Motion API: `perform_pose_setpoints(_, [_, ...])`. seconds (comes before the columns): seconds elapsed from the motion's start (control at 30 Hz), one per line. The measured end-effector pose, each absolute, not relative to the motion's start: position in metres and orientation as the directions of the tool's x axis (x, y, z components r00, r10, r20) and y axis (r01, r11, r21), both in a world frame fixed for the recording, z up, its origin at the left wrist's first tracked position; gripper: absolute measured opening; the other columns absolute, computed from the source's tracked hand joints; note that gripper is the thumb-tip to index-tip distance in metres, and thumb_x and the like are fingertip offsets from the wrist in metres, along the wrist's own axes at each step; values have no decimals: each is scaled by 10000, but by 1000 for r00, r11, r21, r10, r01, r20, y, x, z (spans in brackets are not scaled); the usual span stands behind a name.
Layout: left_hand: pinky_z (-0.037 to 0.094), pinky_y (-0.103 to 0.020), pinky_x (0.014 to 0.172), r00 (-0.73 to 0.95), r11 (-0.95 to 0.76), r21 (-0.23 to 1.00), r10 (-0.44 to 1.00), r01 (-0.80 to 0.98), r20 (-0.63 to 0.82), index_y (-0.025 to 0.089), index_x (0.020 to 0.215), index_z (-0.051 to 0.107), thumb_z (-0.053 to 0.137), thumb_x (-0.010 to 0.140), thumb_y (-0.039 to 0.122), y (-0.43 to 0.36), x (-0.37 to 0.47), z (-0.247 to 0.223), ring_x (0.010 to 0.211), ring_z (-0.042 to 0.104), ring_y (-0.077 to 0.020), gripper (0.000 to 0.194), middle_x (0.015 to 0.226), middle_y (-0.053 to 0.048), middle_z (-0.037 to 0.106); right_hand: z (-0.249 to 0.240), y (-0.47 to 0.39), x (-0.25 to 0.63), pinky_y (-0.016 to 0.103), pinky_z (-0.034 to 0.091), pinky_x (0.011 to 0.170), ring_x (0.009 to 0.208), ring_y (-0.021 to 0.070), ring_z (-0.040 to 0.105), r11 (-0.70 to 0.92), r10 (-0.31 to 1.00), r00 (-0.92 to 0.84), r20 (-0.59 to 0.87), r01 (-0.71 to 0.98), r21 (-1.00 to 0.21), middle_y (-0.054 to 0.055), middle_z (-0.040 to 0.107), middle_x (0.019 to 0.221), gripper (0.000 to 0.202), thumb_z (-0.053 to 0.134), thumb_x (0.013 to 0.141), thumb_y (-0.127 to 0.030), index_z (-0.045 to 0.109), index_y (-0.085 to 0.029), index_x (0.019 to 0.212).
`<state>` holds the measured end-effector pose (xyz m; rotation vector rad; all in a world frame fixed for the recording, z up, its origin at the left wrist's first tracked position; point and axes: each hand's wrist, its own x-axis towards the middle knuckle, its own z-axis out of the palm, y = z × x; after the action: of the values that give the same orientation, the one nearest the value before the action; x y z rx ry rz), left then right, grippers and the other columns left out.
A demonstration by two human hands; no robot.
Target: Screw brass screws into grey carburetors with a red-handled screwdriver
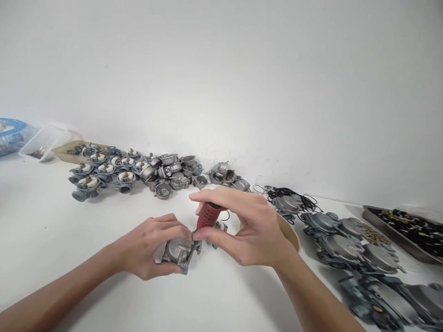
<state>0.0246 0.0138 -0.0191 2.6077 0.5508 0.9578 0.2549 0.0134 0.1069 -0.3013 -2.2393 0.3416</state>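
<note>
A grey metal carburetor (179, 251) is gripped between the thumb and fingers of my left hand (150, 246), just above the white table (138, 302). My right hand (244, 226) is closed round a screwdriver with a red and black handle (208, 216). The handle leans over the right side of the carburetor, and its tip is hidden. Behind my right hand, part of a round tan container (290, 233) shows, with another small metal part (220, 227) near the handle.
Carburetor bodies with white floats (105, 169) and loose metal bowls (178, 180) lie along the wall. Assembled carburetors (342, 246), black rings (294, 193) and a metal tray (370, 214) of small parts are at right. A blue-rimmed basket (17, 123) stands far left.
</note>
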Motion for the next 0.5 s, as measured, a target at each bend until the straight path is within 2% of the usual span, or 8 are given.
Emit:
perform_pose_setpoints(0.1, [545,-388,871,712,-859,438,480,264,513,277,1240,538,708,935,419,13,25,-17,1029,665,-283,377,1148,-62,720,105,13,255,281,581,723,748,128,677,934,319,-637,702,88,-345,11,729,827,416,799,857,-107,675,-135,1254])
perform_pose_setpoints(0.3, [549,-378,831,690,-874,416,464,253,555,251,1261,532,728,924,391,11,25,-17,1027,663,-287,414,1173,-88,714,111,13,255,311,584,742,738,137,684,946,292,-587,755,59,-320,14,739,823,412,804,848,-100,681,-143,1238])
perform_pose_setpoints(0.5, [546,-404,900,701,-863,434,476,258,531,259,1283,529,734,919,402,13,26,-17,1086,659,-304,442,1178,-77,717,109,12,253,322,591,733,738,146,681,938,294,-602,743,30,-347,15,737,817,434,797,851,-95,675,-150,1263])
